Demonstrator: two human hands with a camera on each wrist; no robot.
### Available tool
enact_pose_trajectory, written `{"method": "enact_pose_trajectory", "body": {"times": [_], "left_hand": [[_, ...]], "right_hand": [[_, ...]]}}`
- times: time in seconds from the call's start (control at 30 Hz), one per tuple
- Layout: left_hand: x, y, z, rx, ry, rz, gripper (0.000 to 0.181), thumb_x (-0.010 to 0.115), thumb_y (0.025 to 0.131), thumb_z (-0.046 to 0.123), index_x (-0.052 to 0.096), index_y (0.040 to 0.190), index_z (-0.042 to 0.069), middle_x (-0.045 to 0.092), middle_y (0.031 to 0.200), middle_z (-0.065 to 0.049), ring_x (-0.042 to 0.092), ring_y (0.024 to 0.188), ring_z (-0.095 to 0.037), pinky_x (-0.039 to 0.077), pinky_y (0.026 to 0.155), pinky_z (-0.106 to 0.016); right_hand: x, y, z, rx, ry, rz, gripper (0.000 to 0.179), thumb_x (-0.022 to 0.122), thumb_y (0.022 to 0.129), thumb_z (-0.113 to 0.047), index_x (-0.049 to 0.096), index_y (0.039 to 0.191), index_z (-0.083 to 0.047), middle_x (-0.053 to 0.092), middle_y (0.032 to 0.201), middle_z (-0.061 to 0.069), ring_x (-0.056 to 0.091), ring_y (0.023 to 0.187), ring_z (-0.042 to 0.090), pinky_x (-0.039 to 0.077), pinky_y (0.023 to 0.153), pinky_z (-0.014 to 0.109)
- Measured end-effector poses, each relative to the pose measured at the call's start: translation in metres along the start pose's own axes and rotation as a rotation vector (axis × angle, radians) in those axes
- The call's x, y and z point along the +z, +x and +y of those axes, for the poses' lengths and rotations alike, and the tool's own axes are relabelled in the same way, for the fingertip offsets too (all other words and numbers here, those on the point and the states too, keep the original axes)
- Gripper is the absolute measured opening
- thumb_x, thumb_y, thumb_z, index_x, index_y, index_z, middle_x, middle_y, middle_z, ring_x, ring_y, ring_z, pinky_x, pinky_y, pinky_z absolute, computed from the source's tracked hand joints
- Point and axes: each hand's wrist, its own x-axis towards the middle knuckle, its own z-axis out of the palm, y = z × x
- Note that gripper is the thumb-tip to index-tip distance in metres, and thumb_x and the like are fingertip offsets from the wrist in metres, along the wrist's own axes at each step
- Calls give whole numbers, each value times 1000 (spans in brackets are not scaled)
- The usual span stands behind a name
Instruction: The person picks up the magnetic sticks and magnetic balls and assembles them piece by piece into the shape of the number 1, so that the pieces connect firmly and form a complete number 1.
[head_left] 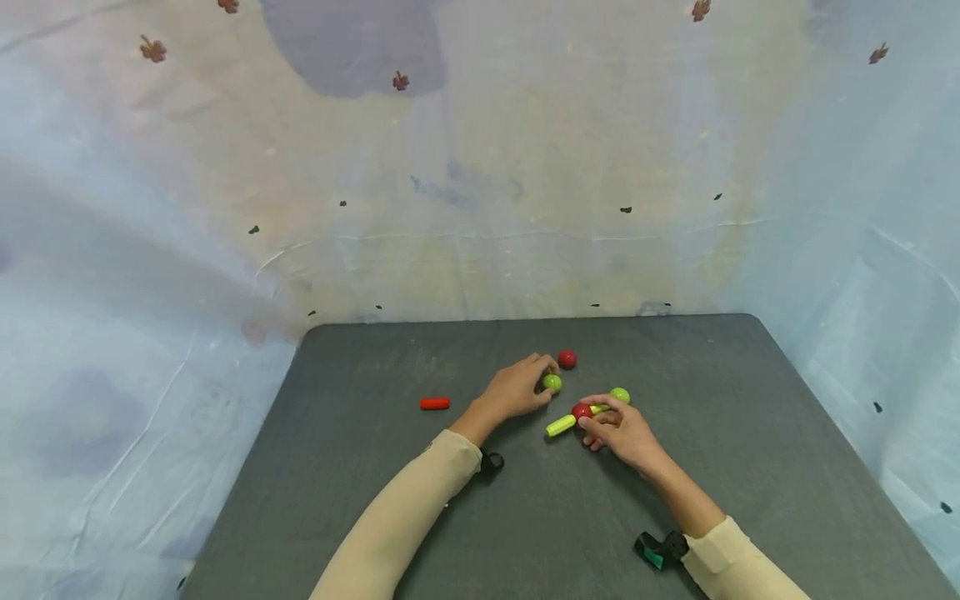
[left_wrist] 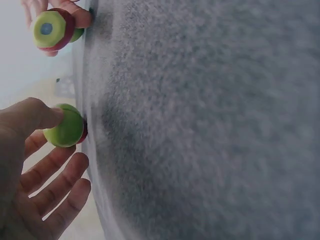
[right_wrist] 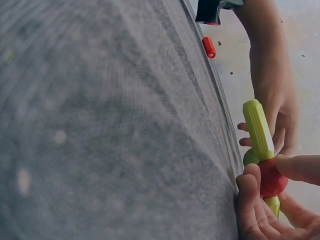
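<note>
My left hand [head_left: 517,389] pinches a green ball [head_left: 552,383] between thumb and fingers; the left wrist view shows the thumb on this green ball [left_wrist: 64,126] with the other fingers spread below. Close to its right, my right hand [head_left: 624,433] grips a red ball [head_left: 581,412] with thumb and fingertips. A yellow-green grooved rod [head_left: 561,426] sticks out of that red ball toward the left, and part of another yellow-green rod [right_wrist: 273,204] shows on its opposite side. Beyond the right fingers, at that rod's far end, appears another green ball [head_left: 620,395].
A loose red ball [head_left: 567,359] lies just beyond the left fingertips. Off to the left, a short red rod [head_left: 435,403] lies on the grey table [head_left: 360,467]. A pale patterned sheet [head_left: 510,167] hangs behind the table and along both sides.
</note>
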Motion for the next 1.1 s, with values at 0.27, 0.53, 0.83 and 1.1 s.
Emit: {"method": "enact_pose_trajectory", "body": {"times": [0.27, 0.53, 0.83, 1.1], "left_hand": [[-10, -21, -6, 8, -107, 29, 32, 70, 107, 33, 61, 137, 27, 63, 130, 5, 65, 110, -11, 56, 88, -35], [-15, -41, -15, 20, -204, 30, 31, 70, 107, 34, 61, 135, 26, 64, 129, 4, 65, 109, -11, 56, 91, -33], [-21, -64, -19, 18, -200, 19, 32, 71, 106, 40, 62, 133, 26, 65, 126, 6, 64, 104, -8, 56, 85, -32], [-26, -82, -19, 27, -160, -19, 31, 71, 105, 43, 63, 131, 28, 65, 123, 10, 64, 106, -6, 56, 85, -31]], "right_hand": [[1, 2, 1, 16, -13, 25, 43, 72, 106, -15, 59, 142, 4, 75, 94, 24, 75, 76, 25, 63, 69, 34], [3, 3, -2, 34, 15, 55, 44, 72, 106, -15, 58, 143, 3, 75, 96, 26, 75, 77, 25, 63, 70, 33], [5, 3, -10, 33, 66, 63, 48, 72, 106, -13, 54, 146, 5, 75, 102, 27, 76, 80, 28, 63, 71, 35], [7, 4, -10, 44, 62, 69, 48, 72, 106, -13, 55, 146, 4, 76, 104, 26, 75, 80, 26, 63, 71, 35]]}}
